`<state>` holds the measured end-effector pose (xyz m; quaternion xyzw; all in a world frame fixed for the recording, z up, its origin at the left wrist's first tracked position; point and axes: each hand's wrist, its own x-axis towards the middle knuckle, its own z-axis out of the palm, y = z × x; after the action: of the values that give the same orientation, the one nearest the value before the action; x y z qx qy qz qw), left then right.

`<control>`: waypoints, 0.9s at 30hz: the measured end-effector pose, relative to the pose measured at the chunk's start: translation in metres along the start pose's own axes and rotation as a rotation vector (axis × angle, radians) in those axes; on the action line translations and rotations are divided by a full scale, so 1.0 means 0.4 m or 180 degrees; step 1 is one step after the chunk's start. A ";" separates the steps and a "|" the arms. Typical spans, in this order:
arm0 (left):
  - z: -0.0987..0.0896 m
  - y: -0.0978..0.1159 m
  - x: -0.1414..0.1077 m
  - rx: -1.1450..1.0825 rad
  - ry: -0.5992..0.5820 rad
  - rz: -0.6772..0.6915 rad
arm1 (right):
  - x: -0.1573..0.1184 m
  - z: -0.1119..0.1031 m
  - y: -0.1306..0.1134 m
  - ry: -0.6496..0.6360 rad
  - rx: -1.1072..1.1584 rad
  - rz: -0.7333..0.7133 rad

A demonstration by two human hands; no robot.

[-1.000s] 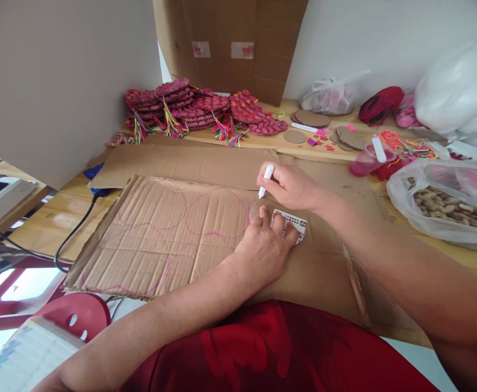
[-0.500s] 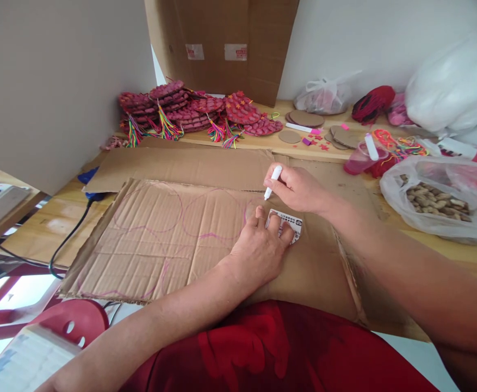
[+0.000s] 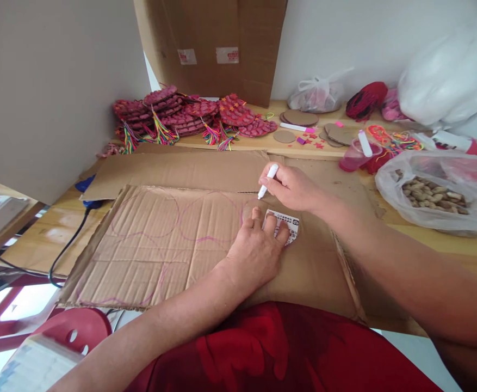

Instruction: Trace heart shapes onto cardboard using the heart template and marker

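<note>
A large sheet of cardboard (image 3: 148, 267) lies before me, marked with curved purple-pink lines at its left and middle. My left hand (image 3: 256, 245) rests flat on it with fingers spread, pressing on a cardboard disc that barely stands out from the sheet and carries a white printed label (image 3: 291, 222). Just above those fingers, my right hand (image 3: 291, 185) grips a white marker (image 3: 268, 181). The marker's tip points down to the cardboard, close to my left fingertips; whether it touches cannot be made out.
Pink scaly pieces with tassels (image 3: 181, 114) are piled at the back. Round cardboard discs (image 3: 301, 118) lie behind my right hand. On the right are a pink cup (image 3: 352, 157) and a bag of peanuts (image 3: 432, 195). A dark cable (image 3: 64, 245) hangs at left.
The view has shifted slightly, so most things sit a little further left. The marker leans a bit more and its tip is slightly further left; both hands keep nearly the same pose.
</note>
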<state>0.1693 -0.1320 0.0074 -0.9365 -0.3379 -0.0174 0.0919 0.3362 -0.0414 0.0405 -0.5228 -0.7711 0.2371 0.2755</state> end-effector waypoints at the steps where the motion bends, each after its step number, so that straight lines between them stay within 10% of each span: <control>1: 0.000 0.000 0.000 -0.0004 -0.0013 0.0003 | 0.004 0.007 -0.003 -0.0006 0.0090 -0.0007; 27: -0.020 -0.011 0.003 -0.0087 -0.0180 -0.0015 | -0.031 -0.020 0.005 0.0033 -0.0214 0.0530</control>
<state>0.1680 -0.1295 0.0161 -0.9370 -0.3423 0.0043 0.0695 0.3467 -0.0518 0.0430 -0.5952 -0.7311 0.2305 0.2411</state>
